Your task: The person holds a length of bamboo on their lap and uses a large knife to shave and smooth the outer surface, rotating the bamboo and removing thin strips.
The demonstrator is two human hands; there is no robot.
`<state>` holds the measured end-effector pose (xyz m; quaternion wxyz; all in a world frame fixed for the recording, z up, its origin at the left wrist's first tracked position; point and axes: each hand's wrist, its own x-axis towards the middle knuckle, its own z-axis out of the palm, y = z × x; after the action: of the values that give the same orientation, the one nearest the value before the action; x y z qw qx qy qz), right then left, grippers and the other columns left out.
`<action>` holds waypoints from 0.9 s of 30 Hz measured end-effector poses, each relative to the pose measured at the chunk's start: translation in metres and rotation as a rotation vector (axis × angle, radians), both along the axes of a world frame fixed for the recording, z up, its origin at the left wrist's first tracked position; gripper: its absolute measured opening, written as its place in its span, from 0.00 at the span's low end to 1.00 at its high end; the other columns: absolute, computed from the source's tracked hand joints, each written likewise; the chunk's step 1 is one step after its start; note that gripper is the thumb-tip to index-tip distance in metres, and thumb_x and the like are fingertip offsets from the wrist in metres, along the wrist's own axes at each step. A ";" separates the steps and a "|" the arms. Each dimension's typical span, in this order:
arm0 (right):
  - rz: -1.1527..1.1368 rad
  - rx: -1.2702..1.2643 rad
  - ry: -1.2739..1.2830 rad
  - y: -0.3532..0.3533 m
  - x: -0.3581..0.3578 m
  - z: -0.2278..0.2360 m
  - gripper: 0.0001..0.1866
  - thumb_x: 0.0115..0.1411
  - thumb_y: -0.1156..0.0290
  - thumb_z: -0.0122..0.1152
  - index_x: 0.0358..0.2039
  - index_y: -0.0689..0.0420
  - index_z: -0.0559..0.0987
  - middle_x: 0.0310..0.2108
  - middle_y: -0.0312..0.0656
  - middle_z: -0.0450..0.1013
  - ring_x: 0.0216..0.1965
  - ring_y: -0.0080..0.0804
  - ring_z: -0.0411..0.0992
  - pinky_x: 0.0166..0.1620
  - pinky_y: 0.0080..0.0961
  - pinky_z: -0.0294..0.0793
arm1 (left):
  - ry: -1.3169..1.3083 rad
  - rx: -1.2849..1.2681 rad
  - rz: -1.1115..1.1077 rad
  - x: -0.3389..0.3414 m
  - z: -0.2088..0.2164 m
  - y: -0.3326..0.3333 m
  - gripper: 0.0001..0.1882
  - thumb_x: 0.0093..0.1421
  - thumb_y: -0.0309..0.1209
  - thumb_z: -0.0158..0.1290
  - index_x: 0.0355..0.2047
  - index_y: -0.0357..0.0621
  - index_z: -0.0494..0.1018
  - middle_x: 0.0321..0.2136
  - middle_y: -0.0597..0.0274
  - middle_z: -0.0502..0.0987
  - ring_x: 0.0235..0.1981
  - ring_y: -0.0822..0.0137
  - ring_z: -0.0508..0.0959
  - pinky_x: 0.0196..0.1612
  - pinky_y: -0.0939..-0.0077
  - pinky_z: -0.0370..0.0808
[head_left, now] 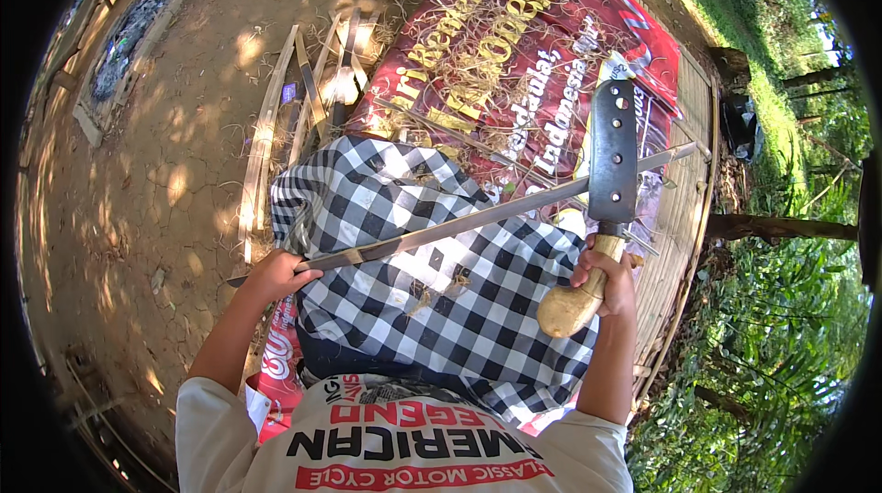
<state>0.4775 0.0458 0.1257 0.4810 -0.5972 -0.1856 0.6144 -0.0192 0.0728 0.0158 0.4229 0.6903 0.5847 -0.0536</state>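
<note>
My left hand [274, 275] is closed around the near left part of a long, flat bamboo strip [459, 227]. The strip slants across my lap, rising toward the right. In my right hand [616, 278] is a broad-bladed chopping knife [612, 139] with a pale wooden handle, whose rounded butt points toward me. Its dark, blunt-ended blade has several round spots or holes and points away from me. The blade crosses over the strip near its far right end; whether they touch I cannot tell. A black-and-white checkered cloth [404, 208] covers my legs beneath.
Thin curled shavings [478, 52] lie scattered over a dark red printed banner [395, 61] ahead. Several bamboo pieces [266, 139] lie on bare earth at left. Slatted bamboo [675, 263] edges my right side, with greenery beyond. A framed ash pit [133, 38] is far left.
</note>
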 end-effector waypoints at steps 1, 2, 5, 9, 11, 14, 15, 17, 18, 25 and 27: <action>0.021 -0.045 0.001 -0.006 -0.006 -0.009 0.14 0.47 0.79 0.57 0.36 0.63 0.68 0.18 0.41 0.67 0.15 0.32 0.68 0.21 0.28 0.70 | 0.022 -0.033 0.001 0.005 0.009 0.002 0.20 0.55 0.50 0.58 0.29 0.44 0.80 0.19 0.48 0.76 0.23 0.50 0.77 0.29 0.64 0.72; 0.051 -0.080 0.006 -0.008 -0.014 -0.016 0.14 0.47 0.79 0.58 0.36 0.63 0.69 0.18 0.41 0.67 0.15 0.32 0.68 0.21 0.29 0.70 | 0.047 -0.056 0.011 0.007 0.015 0.005 0.19 0.55 0.49 0.57 0.29 0.45 0.80 0.20 0.48 0.76 0.23 0.50 0.77 0.29 0.65 0.72; 0.265 -0.209 0.129 -0.029 -0.047 -0.030 0.15 0.44 0.80 0.60 0.34 0.63 0.70 0.19 0.40 0.67 0.15 0.33 0.69 0.22 0.30 0.70 | -0.025 0.062 -0.035 -0.003 0.006 0.001 0.18 0.56 0.49 0.57 0.29 0.46 0.80 0.20 0.50 0.76 0.22 0.54 0.77 0.29 0.66 0.72; 0.222 -0.054 -0.036 -0.013 -0.035 -0.008 0.15 0.45 0.80 0.59 0.36 0.66 0.70 0.19 0.42 0.68 0.14 0.31 0.69 0.19 0.26 0.70 | -0.064 0.021 -0.040 -0.004 -0.002 -0.003 0.22 0.56 0.49 0.57 0.25 0.40 0.78 0.16 0.47 0.73 0.19 0.50 0.74 0.26 0.64 0.70; 0.054 -0.005 -0.082 0.000 -0.026 0.002 0.15 0.46 0.80 0.57 0.37 0.66 0.69 0.19 0.43 0.68 0.14 0.30 0.68 0.19 0.27 0.71 | -0.109 0.103 -0.039 -0.003 -0.008 -0.005 0.22 0.55 0.50 0.57 0.24 0.40 0.78 0.15 0.47 0.72 0.19 0.49 0.74 0.25 0.63 0.70; -0.020 -0.009 -0.204 0.004 -0.020 -0.013 0.14 0.47 0.80 0.56 0.36 0.65 0.69 0.18 0.43 0.67 0.15 0.31 0.68 0.20 0.27 0.70 | 0.032 0.078 -0.049 0.005 0.009 0.001 0.22 0.55 0.51 0.57 0.26 0.41 0.79 0.17 0.47 0.73 0.21 0.49 0.76 0.26 0.62 0.71; 0.038 -0.061 -0.209 -0.002 -0.026 -0.015 0.13 0.47 0.80 0.56 0.35 0.64 0.68 0.18 0.42 0.67 0.15 0.32 0.68 0.21 0.28 0.70 | 0.035 0.049 -0.023 0.006 0.016 0.002 0.22 0.55 0.52 0.57 0.28 0.43 0.80 0.18 0.48 0.74 0.22 0.48 0.76 0.27 0.62 0.71; 0.050 -0.113 -0.172 -0.013 -0.028 -0.022 0.14 0.46 0.80 0.56 0.36 0.64 0.68 0.18 0.43 0.66 0.15 0.33 0.68 0.21 0.29 0.70 | 0.001 0.130 -0.081 -0.005 0.011 0.003 0.22 0.55 0.52 0.57 0.28 0.44 0.80 0.18 0.48 0.75 0.23 0.48 0.76 0.28 0.62 0.72; 0.022 -0.117 -0.113 -0.016 -0.027 -0.020 0.14 0.46 0.80 0.57 0.36 0.64 0.68 0.18 0.43 0.66 0.15 0.33 0.68 0.21 0.29 0.70 | -0.016 0.170 -0.111 -0.010 0.006 0.003 0.21 0.55 0.52 0.57 0.28 0.44 0.80 0.18 0.49 0.75 0.23 0.48 0.76 0.29 0.62 0.72; -0.088 -0.019 -0.052 -0.022 0.002 0.001 0.13 0.45 0.81 0.55 0.34 0.65 0.68 0.18 0.42 0.66 0.15 0.31 0.68 0.20 0.27 0.71 | 0.077 0.005 -0.057 0.004 0.008 0.013 0.17 0.53 0.46 0.60 0.30 0.45 0.80 0.22 0.50 0.77 0.26 0.51 0.78 0.30 0.63 0.73; -0.123 -0.019 -0.064 -0.025 -0.004 -0.011 0.13 0.45 0.81 0.55 0.34 0.64 0.68 0.19 0.42 0.67 0.16 0.31 0.68 0.22 0.28 0.71 | 0.079 0.026 -0.059 0.000 0.000 0.009 0.15 0.52 0.44 0.60 0.31 0.46 0.80 0.22 0.50 0.77 0.26 0.52 0.79 0.30 0.64 0.73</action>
<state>0.4733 0.0207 0.1145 0.5061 -0.6312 -0.1582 0.5661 -0.0194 0.0822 0.0158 0.3885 0.7100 0.5810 -0.0857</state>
